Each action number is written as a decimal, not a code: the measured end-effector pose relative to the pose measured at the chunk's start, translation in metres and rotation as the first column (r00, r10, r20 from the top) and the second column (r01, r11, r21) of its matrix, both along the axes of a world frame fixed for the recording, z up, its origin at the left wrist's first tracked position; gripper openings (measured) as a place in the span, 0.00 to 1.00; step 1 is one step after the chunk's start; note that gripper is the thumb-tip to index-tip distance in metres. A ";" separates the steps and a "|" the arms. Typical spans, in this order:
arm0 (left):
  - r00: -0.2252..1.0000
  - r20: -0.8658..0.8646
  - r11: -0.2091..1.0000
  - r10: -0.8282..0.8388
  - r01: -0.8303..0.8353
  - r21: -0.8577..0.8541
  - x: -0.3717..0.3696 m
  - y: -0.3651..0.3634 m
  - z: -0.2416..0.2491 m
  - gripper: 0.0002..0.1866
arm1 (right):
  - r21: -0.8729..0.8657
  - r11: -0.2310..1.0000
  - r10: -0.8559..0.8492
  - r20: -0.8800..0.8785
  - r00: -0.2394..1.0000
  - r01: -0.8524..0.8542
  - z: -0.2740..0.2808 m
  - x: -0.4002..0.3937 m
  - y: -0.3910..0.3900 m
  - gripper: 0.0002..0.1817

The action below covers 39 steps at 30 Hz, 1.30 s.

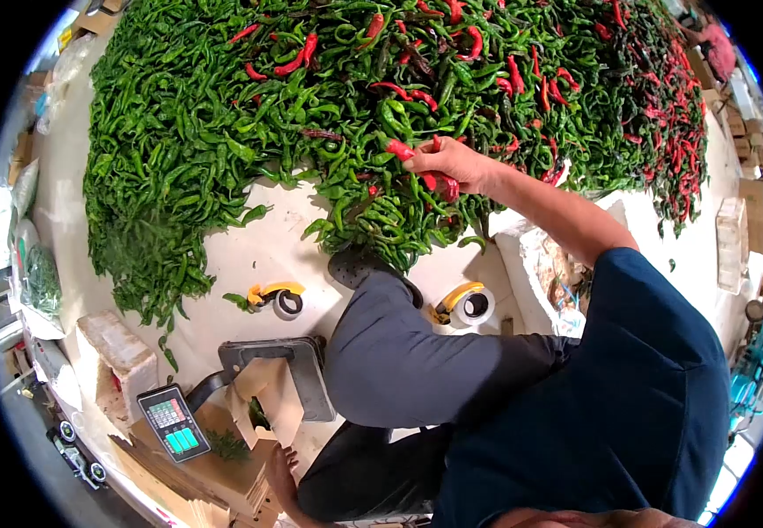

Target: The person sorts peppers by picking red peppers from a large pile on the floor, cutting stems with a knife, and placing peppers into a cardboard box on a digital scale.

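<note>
My right hand (454, 165) is closed around red chili peppers (401, 150), just above the pile. Red ends stick out on both sides of the fingers. Below it spreads a large heap of green chili peppers (170, 132), with red ones scattered through it and many at the right end. My left hand (283, 471) is low at the left, beside an open cardboard box (280, 396) with some green peppers inside. Its fingers are apart, with nothing visible in them. The box rests on a black scale platform (315, 378), with the scale's display (173, 422) to its left.
Two yellow tape dispensers (278, 299) (462, 304) lie on the pale floor on either side of my bent leg. A white foam box (527, 277) stands to the right. Flattened cardboard (188, 480) is stacked at lower left, near another foam block (117, 356). Another person (716, 48) shows at upper right.
</note>
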State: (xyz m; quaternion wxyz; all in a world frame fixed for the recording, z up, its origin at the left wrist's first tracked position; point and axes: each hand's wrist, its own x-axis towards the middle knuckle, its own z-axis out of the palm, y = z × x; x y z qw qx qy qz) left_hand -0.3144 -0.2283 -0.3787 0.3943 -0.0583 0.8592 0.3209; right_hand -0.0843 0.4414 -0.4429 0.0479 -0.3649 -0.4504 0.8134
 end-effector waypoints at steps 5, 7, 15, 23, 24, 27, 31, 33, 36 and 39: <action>0.972 -0.173 0.987 -0.157 0.150 -0.051 0.003 0.059 0.027 0.22 | -0.093 0.994 0.038 -0.166 0.985 -0.054 0.048 -0.008 -0.029 0.18; 0.972 -0.177 0.988 -0.156 0.154 -0.023 -0.004 0.064 0.027 0.20 | -0.108 0.990 0.064 -0.223 0.973 -0.090 0.073 -0.012 -0.040 0.18; 0.934 -0.310 0.800 -0.178 0.321 0.508 0.058 0.313 0.130 0.22 | -0.048 0.938 0.317 -0.286 0.904 -0.344 0.122 -0.038 -0.085 0.19; 0.992 0.121 0.421 0.028 -0.122 0.899 0.083 0.399 0.111 0.18 | 0.004 0.962 0.248 -0.421 0.873 -0.272 0.153 -0.041 -0.109 0.13; 0.976 0.210 0.370 0.049 -0.213 0.904 0.081 0.395 0.109 0.17 | -0.075 0.990 0.085 -0.384 0.919 -0.123 0.153 -0.040 -0.107 0.13; 0.958 0.286 0.328 0.022 -0.277 0.903 0.089 0.387 0.107 0.18 | -0.297 0.951 -0.200 -0.385 0.901 0.084 0.130 -0.039 -0.095 0.13; 0.957 0.288 0.302 0.037 -0.286 0.910 0.093 0.388 0.098 0.19 | -0.487 0.873 -0.226 -0.416 0.881 -0.006 0.115 -0.037 -0.097 0.14; 0.960 0.271 0.300 0.066 -0.278 0.912 0.093 0.389 0.100 0.19 | -0.506 0.862 -0.240 -0.396 0.886 0.007 0.120 -0.040 -0.105 0.16; 0.961 0.260 0.392 0.097 -0.277 0.877 0.090 0.390 0.098 0.17 | -0.519 0.851 -0.218 -0.486 0.846 -0.078 0.122 -0.051 -0.108 0.19; 0.985 0.161 0.470 0.064 -0.172 0.866 0.091 0.389 0.097 0.16 | -0.470 0.878 -0.190 -0.517 0.834 -0.091 0.124 -0.058 -0.111 0.22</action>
